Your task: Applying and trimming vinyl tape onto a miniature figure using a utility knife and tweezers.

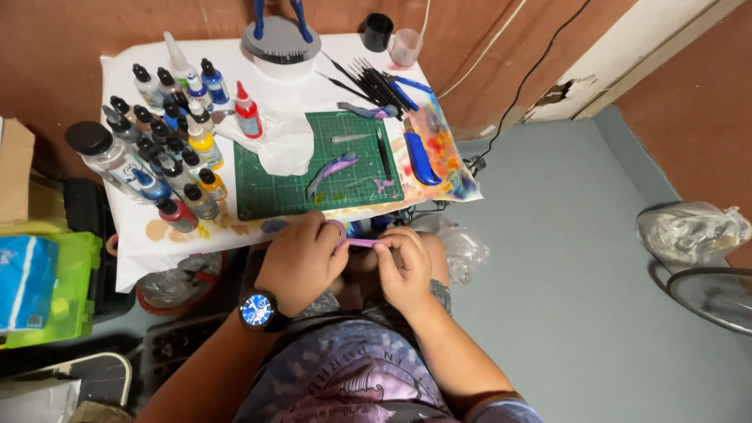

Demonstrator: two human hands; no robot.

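a: what are the hands doing?

b: both are low in front of the small table, over the person's lap. the left hand (301, 258), with a blue-faced watch (257, 310) on its wrist, has its fingers curled shut around one end of a small purple piece (356, 242). the right hand (405, 266) pinches the other end between thumb and fingertips.

a: so the piece sits where?

b: between the two hands, just off the near edge of the table, held level and touching both. it is thin and pinkish purple; i cannot tell its exact shape since the fingers cover most of it.

a: and on the table?

b: a white table top (329, 82) with a green cutting mat (317, 168) in the middle. on the mat lie another purple and grey curved piece (332, 170) and a dark thin tool (384, 154). a crumpled white tissue (283, 141) overlaps the mat's left corner.

a: paints?

b: a cluster of small dropper bottles (168, 141) stands left of the mat, mostly black capped, with a red one (247, 111) nearer the tissue. a larger clear jar with a black lid (102, 153) is at the far left edge.

a: the right side?

b: a bunch of black brushes (368, 78) fans out near the back, a blue handled knife (421, 157) lies beside the mat, and a paint-smeared sheet (446, 160) hangs off the right edge. a black cup (377, 31) and a clear cup (405, 45) stand at the back, next to a round grey base (280, 39).
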